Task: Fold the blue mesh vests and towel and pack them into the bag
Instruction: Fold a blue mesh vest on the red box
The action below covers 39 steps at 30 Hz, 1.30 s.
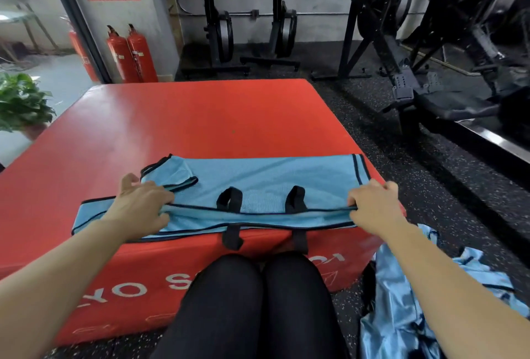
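Pinching blue mesh vest in left hand and right hand, lower centre; overhanging red mat, may slip.

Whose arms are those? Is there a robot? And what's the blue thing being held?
No robot, just a person's two arms. The camera sits on their head looking down, so you see what they see; their knees show at the bottom. A blue mesh vest lies flat on a big red padded block. The left hand and the right hand each hold its near edge, one at each end. Two black straps show near that edge. A heap of shiny blue cloth lies on the floor to the right. Fire extinguishers and gym machines stand behind.
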Motion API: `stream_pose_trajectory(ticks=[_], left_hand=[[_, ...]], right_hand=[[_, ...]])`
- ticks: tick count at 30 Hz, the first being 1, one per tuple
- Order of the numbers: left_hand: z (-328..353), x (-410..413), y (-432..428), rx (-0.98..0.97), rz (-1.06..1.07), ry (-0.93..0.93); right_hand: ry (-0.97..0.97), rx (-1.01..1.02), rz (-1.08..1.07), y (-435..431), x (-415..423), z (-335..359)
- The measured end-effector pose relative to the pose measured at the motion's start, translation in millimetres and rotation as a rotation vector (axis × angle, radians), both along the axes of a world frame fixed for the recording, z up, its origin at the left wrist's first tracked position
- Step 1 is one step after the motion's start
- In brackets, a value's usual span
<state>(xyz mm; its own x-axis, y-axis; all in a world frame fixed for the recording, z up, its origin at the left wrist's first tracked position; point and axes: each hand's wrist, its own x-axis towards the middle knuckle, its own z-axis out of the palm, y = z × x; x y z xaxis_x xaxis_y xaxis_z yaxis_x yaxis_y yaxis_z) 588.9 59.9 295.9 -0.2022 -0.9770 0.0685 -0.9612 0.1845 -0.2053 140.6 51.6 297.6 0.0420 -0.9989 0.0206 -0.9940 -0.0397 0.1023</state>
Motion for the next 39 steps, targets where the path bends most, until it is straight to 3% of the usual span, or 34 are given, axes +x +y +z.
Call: stream_pose_trajectory(ticks=[4, 9, 13, 15, 18, 21, 24, 27, 39], left_hand=[[0.3, 4.5, 2.8, -0.048, -0.011, -0.006], [2.3, -5.0, 8.7, 0.088, -0.028, -0.082], [12.8, -15.7, 12.3, 0.084, -0.022, -0.072], [17.6, -30.3, 8.9, 0.044, -0.034, -0.011], [14.9, -56.6, -10.3, 0.024, -0.1, 0.247], [5.5, -73.8, -25.7, 0.227, -0.125, 0.403], [-18.5, -78.4, -26.9, 0.358, -0.131, 0.225], [-34.7, -79.2, -30.8, 0.359, -0.058, 0.132], [-35.9, -123.7, -54.2, 0.275, 0.022, 0.122]], right_hand=[[-0.116, -0.048, 0.002, 9.2, -4.0, -0.7], [-0.024, 0.099, -0.007, 19.5, -7.0, -4.8], [-0.046, 0.06, -0.034, 22.5, -4.2, 2.1], [-0.126, -0.042, -0.04, 21.8, 5.7, 6.4], [-0.297, -0.145, 0.013, 11.1, 31.0, 8.0], [-0.348, 0.096, 0.036, -6.1, 52.6, -2.6], [-0.284, 0.3, 0.004, -16.1, 52.3, -24.8], [-0.19, 0.275, 0.008, -27.5, 37.9, -41.4], [-0.154, 0.239, 0.032, -79.0, -1.8, -44.1]])
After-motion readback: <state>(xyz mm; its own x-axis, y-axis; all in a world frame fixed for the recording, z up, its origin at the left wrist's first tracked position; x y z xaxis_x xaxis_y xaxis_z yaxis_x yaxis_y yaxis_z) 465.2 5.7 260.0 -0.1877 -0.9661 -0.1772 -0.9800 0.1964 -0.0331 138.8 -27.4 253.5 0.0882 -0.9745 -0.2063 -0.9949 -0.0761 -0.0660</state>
